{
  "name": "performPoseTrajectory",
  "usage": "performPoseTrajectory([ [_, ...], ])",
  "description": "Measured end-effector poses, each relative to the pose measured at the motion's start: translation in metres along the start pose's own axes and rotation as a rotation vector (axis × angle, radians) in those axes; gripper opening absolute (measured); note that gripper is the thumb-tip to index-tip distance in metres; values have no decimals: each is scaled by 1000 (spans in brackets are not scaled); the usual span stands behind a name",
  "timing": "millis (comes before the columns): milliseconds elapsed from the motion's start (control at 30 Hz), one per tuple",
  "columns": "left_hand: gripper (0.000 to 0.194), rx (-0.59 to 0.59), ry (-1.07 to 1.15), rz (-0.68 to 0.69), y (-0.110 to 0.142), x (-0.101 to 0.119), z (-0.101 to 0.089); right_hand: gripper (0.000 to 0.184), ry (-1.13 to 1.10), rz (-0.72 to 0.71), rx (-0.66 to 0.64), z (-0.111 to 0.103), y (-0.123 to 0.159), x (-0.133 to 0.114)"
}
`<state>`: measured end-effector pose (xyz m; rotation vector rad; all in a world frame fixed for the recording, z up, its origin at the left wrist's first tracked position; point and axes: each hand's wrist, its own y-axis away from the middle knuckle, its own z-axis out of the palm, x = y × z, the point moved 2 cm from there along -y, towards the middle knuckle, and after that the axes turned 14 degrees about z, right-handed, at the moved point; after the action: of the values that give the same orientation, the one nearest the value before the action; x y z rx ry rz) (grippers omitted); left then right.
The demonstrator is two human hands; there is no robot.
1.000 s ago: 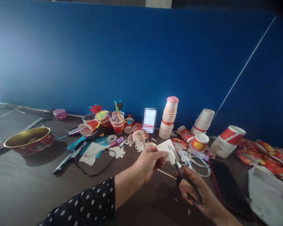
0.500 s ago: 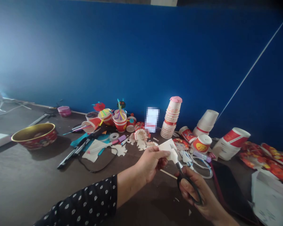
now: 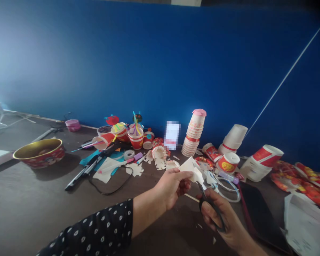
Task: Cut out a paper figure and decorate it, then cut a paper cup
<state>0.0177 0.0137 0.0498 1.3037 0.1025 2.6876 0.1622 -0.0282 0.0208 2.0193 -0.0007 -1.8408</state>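
White paper, a small piece with an irregular edge [image 3: 190,169], sits pinched between the thumb and curled fingers of the left hand [image 3: 172,183], held above the table [image 3: 149,227]. Closed around the dark handles of a pair of black-handled scissors [image 3: 222,223], the fingers of the right hand [image 3: 229,217] sit lower and farther right. From them the paper lies ahead and to the left; the scissors' long axis slants up-left toward it, with the blade end at its lower right edge. How far the blades are parted is too small to tell. The left hand is nearer the paper, gripping it directly; the right meets it only through the scissors. Beyond the hands, a coiled white cable [image 3: 236,199] lies near the right hand, and a tall leaning stack of white-and-red paper cups [image 3: 194,133] stands farther back, against a blue panel [image 3: 149,64].
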Motion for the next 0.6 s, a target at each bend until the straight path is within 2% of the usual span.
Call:
performPoseTrajectory([
  [367, 11, -10, 4, -22, 1, 0, 1, 46, 18, -37, 10, -1, -3, 3],
  [600, 13, 18, 5, -23, 2, 1, 2, 47, 28, 8, 51, 0, -3, 3],
])
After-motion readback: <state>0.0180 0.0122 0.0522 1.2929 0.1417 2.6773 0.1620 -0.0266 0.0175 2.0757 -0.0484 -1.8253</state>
